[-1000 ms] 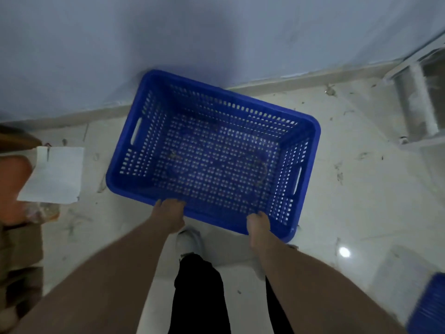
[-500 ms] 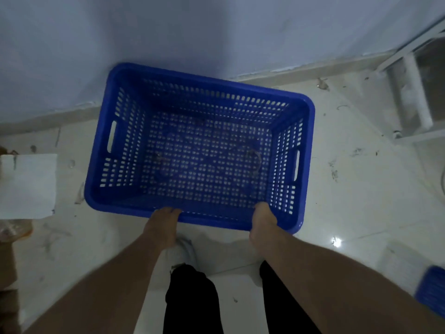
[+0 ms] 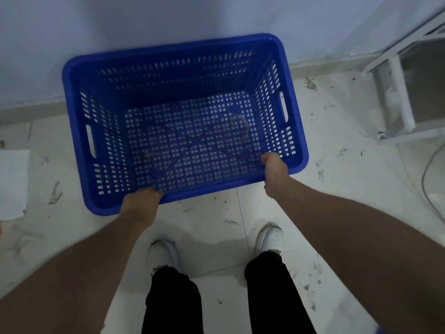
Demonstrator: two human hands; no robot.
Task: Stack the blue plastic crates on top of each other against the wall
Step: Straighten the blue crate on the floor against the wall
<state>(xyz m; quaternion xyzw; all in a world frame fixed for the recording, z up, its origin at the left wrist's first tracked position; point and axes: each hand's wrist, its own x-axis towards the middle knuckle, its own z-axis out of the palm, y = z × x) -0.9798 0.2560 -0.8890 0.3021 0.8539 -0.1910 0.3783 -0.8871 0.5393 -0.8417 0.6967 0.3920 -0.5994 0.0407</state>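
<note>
One blue perforated plastic crate [image 3: 77, 126] fills the upper middle of the head view, open side up, its far long edge close to the pale wall [image 3: 144, 22]. My left hand [image 3: 140, 202] grips the near rim towards its left end. My right hand [image 3: 274, 168] grips the same rim near the right corner, fingers curled over the edge. Thin debris lies on the crate's bottom. Whether the crate rests on the floor or hangs just above it is unclear. No second crate shows.
White tiled floor [image 3: 216, 227] with scattered dirt. A white sheet of paper [image 3: 12, 184] lies at the left edge. A white metal frame [image 3: 397, 92] stands at the right by the wall, a cable [image 3: 431, 179] beside it. My white shoes [image 3: 271, 238] stand below the crate.
The crate has turned so its long edge lies nearly parallel to the wall and has moved closer to it. Both hands stayed on the near rim. The view shifted right and down.
</note>
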